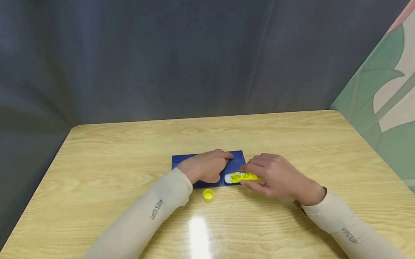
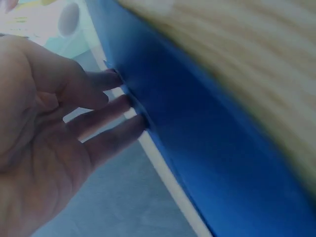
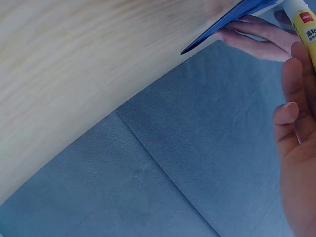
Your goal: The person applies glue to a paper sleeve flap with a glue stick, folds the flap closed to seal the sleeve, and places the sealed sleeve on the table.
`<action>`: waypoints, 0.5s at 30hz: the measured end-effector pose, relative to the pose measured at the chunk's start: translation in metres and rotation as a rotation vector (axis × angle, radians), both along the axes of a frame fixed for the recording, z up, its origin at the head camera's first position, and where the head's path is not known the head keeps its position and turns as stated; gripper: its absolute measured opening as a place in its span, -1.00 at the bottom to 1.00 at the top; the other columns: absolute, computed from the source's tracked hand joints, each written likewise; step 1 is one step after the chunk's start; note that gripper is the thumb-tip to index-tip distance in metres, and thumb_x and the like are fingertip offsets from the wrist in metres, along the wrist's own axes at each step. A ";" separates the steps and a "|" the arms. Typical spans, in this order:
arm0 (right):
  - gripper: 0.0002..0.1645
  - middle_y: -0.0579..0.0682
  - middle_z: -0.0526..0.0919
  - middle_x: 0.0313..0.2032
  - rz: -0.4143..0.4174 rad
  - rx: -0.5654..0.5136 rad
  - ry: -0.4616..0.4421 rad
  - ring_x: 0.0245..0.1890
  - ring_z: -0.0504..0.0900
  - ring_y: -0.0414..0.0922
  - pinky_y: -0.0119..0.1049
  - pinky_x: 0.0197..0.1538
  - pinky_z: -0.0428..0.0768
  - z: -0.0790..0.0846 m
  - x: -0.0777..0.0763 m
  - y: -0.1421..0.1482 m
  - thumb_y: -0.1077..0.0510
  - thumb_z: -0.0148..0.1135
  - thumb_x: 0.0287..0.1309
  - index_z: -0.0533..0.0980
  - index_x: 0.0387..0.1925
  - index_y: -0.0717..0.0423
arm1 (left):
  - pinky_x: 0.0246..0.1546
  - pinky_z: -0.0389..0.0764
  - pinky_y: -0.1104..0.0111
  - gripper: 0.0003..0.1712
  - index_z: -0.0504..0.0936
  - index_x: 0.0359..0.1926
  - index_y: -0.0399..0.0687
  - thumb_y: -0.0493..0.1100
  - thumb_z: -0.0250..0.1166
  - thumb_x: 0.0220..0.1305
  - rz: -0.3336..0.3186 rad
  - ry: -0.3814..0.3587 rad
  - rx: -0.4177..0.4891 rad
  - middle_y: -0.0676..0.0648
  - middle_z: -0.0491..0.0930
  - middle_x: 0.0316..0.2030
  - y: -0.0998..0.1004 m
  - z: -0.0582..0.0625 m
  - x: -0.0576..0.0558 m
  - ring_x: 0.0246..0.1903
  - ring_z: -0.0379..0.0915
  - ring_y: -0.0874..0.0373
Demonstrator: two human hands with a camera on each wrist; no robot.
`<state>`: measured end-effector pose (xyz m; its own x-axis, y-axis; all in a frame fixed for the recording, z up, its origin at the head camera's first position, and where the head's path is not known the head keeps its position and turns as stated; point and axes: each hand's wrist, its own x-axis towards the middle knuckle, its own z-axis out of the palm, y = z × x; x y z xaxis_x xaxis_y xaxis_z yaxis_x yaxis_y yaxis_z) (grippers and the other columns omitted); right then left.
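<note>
A blue envelope [image 1: 236,165] lies flat near the middle of the table. My left hand [image 1: 209,166] reaches across it, and in the left wrist view its straightened fingertips [image 2: 133,129] rest on the blue paper [image 2: 197,123]. A yellow glue stick [image 1: 235,177] with a white end is gripped between the thumb and fingers of my right hand [image 1: 275,177]. That white end points left, over the envelope's near right part; whether it touches the paper I cannot tell. The right wrist view shows the glue stick [image 3: 307,27] only partly.
Just in front of the envelope stands a yellow cap [image 1: 208,195], hollow side up. The wooden table [image 1: 124,149] ends at a dark curtain [image 1: 189,60] at the back. A leaf-patterned cloth [image 1: 385,89] hangs on the right.
</note>
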<state>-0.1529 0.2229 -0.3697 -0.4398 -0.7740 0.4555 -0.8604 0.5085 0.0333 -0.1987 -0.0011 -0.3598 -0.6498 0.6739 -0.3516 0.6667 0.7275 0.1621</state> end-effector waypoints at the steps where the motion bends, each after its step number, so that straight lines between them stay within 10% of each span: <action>1: -0.66 -0.19 0.72 -0.38 0.003 0.003 -0.002 -0.45 0.59 -0.28 -0.31 -0.30 0.61 -0.001 0.000 -0.001 -0.08 0.47 0.01 0.68 -0.20 -0.01 | 0.49 0.18 0.30 -0.43 0.39 0.42 0.00 -0.24 0.11 0.42 0.002 -0.015 0.004 0.18 0.06 0.55 -0.002 -0.002 -0.001 0.54 -0.03 0.19; 10: -0.61 -0.16 0.75 -0.36 0.022 0.011 0.004 -0.42 0.64 -0.24 -0.27 -0.25 0.65 -0.001 0.000 -0.007 -0.07 0.51 -0.06 0.69 -0.20 0.02 | 0.54 0.03 0.25 -0.20 0.00 0.58 0.14 -0.36 -0.08 0.37 -0.009 -0.169 0.104 0.19 -0.12 0.59 -0.027 -0.009 -0.011 0.58 -0.24 0.21; 15: -0.62 -0.17 0.74 -0.35 0.002 0.023 -0.004 -0.41 0.64 -0.24 -0.27 -0.25 0.64 0.004 0.001 -0.007 -0.07 0.50 -0.05 0.69 -0.19 0.01 | 0.54 0.05 0.20 -0.29 0.15 0.54 0.03 -0.37 -0.14 0.39 0.020 -0.114 0.167 0.08 0.02 0.57 -0.054 0.007 -0.007 0.57 -0.15 0.15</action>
